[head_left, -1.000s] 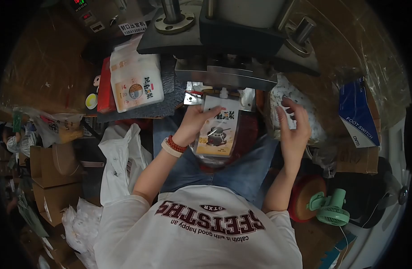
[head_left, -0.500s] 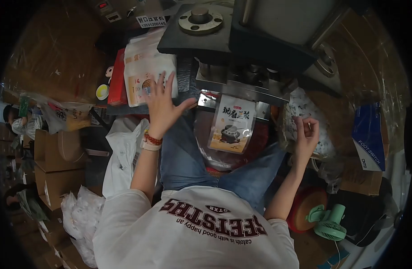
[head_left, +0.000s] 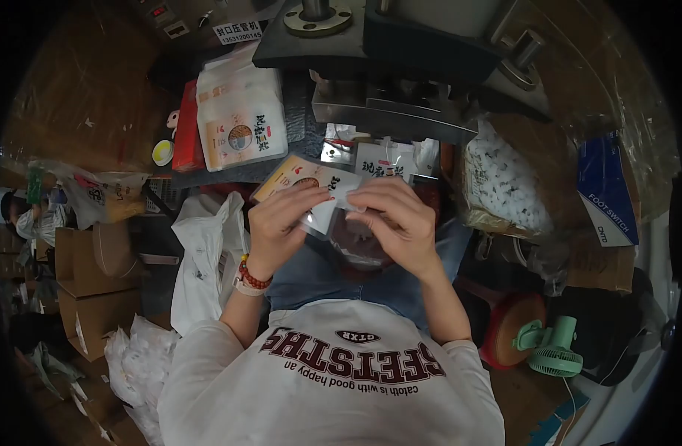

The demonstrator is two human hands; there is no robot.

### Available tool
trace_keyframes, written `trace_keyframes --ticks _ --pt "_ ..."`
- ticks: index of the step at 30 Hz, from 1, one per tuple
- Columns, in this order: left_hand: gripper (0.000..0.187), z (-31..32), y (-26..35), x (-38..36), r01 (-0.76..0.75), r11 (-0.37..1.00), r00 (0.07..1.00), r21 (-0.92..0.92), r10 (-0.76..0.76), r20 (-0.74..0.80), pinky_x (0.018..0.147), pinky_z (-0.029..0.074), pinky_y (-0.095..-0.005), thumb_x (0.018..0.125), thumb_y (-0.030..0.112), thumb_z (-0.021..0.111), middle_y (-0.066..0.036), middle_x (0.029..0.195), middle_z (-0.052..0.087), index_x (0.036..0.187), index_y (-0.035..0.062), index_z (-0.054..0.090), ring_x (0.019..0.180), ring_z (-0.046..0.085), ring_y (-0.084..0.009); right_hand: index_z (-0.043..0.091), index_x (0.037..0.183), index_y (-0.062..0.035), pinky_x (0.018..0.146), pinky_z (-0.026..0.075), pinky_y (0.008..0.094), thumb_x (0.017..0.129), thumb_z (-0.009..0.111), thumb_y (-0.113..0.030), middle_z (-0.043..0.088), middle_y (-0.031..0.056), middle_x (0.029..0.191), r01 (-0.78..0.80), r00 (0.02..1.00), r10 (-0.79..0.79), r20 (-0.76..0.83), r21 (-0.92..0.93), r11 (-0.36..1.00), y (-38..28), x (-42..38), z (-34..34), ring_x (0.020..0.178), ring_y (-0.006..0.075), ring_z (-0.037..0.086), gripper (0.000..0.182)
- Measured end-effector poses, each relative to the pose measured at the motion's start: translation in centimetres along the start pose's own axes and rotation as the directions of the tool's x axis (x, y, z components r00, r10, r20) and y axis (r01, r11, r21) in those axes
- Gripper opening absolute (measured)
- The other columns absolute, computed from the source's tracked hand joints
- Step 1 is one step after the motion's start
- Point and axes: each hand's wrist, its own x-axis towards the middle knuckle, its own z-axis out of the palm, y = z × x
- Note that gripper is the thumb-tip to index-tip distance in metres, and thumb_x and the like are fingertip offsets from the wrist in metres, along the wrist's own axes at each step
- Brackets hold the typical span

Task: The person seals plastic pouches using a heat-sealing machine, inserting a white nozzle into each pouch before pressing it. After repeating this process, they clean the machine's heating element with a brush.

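Note:
Above my lap, my left hand [head_left: 287, 223] is closed on a printed pouch [head_left: 293, 175], which lies tilted between my two hands. The fingers of my right hand [head_left: 400, 219] are pinched together at the pouch's right end; what they hold there is too small to make out. Another printed pouch [head_left: 384, 160] sits at the metal press [head_left: 393, 111], partly covered by my right hand. A stack of similar pouches [head_left: 242, 119] lies at the upper left beside a red box [head_left: 189, 130].
To the right are a plastic bag of small white pieces [head_left: 504, 178], a blue foot-switch box [head_left: 608, 189] and a green fan [head_left: 555, 349]. White plastic bags [head_left: 207, 253] hang at the left, near open cardboard boxes [head_left: 96, 260].
My left hand has come from the stack to the middle with a pouch in it. My right hand has moved left to meet it. The head view has shifted slightly.

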Motion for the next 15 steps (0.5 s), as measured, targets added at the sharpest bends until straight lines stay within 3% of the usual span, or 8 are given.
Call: trace_keyframes --ticks 2,5,7,8,10,12,14,15 --pt "0.04 -0.5 1.5 0.8 -0.051 0.992 0.998 -0.115 0.055 0.033 0.082 0.054 -0.0337 0.065 -0.008 0.061 -0.01 0.099 0.07 0.102 0.0045 0.069 0.096 0.067 -0.0271 0.069 0.094 -0.0015 0.077 0.049 0.0321 0.069 0.073 0.004 0.069 0.0084 0.091 0.131 0.987 -0.134 0.09 0.037 0.991 -0.9 0.2 -0.5 0.088 0.0255 0.061 0.026" --pt "0.029 0.6 2.7 1.4 -0.115 0.947 0.991 -0.3 0.132 0.036 0.07 0.055 -0.0297 0.072 -0.002 0.069 -0.013 0.095 0.07 0.101 0.0015 0.069 0.083 0.07 -0.026 0.069 0.097 -0.0014 0.081 0.048 0.0316 0.07 0.075 0.0 0.069 0.008 0.093 0.061 0.994 -0.065 0.086 0.049 0.997 -1.5 0.1 -1.9 0.095 0.0236 0.06 0.028" --pt "0.019 2.8 2.4 1.0 0.21 0.873 0.971 -0.439 -0.134 0.197 0.065 0.052 -0.0254 0.082 0.005 0.068 -0.012 0.091 0.071 0.099 -0.0008 0.069 0.075 0.069 -0.0182 0.068 0.102 -0.0008 0.084 0.047 0.0305 0.071 0.075 -0.001 0.069 0.0083 0.097 0.017 0.996 -0.018 0.087 0.019 1.0 -1.0 -0.1 -2.5 0.098 0.0218 0.059 0.031" --pt "0.019 4.5 1.8 1.0 0.208 0.872 0.972 -0.443 -0.132 0.195 0.065 0.052 -0.0254 0.082 0.005 0.068 -0.012 0.091 0.071 0.099 -0.0008 0.069 0.075 0.069 -0.0182 0.065 0.107 -0.0004 0.086 0.046 0.0306 0.074 0.074 -0.001 0.068 0.0083 0.101 -0.145 0.988 0.143 -0.055 -0.029 0.989 -0.4 -0.3 -2.6 0.1 0.0201 0.059 0.034" --pt "0.019 7.7 -0.2 1.5 0.734 0.434 0.679 -0.522 -0.483 0.553 0.062 0.05 -0.0229 0.089 0.016 0.065 -0.011 0.088 0.071 0.095 -0.002 0.071 0.071 0.066 -0.0114 0.057 0.119 0.0 0.089 0.045 0.03 0.082 0.068 -0.006 0.064 0.0077 0.11 -0.332 0.925 0.297 -0.237 -0.121 0.936 1.0 -1.1 -4.1 0.102 0.0165 0.057 0.039" --pt "0.024 8.6 -0.9 2.8 0.746 0.327 0.658 -0.58 -0.495 0.567 0.063 0.051 -0.0238 0.09 0.019 0.064 -0.01 0.092 0.07 0.097 -0.0035 0.069 0.074 0.066 -0.0106 0.06 0.113 -0.0005 0.089 0.045 0.0318 0.083 0.068 -0.01 0.066 0.0103 0.103 -0.389 0.868 0.284 -0.406 -0.201 0.899 0.5 -0.8 -7.2 0.102 0.021 0.059 0.032" --pt "0.025 9.3 -1.3 4.5 0.651 0.065 0.677 -0.757 -0.5 0.54 0.065 0.053 -0.0247 0.088 0.017 0.066 -0.01 0.096 0.07 0.102 -0.0039 0.066 0.077 0.067 -0.0125 0.061 0.111 -0.0005 0.089 0.044 0.0315 0.086 0.067 -0.013 0.065 0.0123 0.101 -0.465 0.836 0.284 -0.469 -0.333 0.82 0.7 -0.8 -10.4 0.101 0.0233 0.059 0.029" --pt "0.027 9.3 -1.8 5.2 0.673 -0.011 0.644 -0.74 -0.484 0.593 0.066 0.054 -0.0259 0.087 0.014 0.066 -0.011 0.099 0.069 0.105 -0.0054 0.064 0.079 0.067 -0.0141 0.063 0.109 -0.0019 0.087 0.045 0.0349 0.086 0.066 -0.014 0.064 0.0148 0.101 -0.446 0.865 0.202 -0.459 -0.519 0.73 0.9 -0.4 -11.2 0.098 0.0288 0.058 0.026"
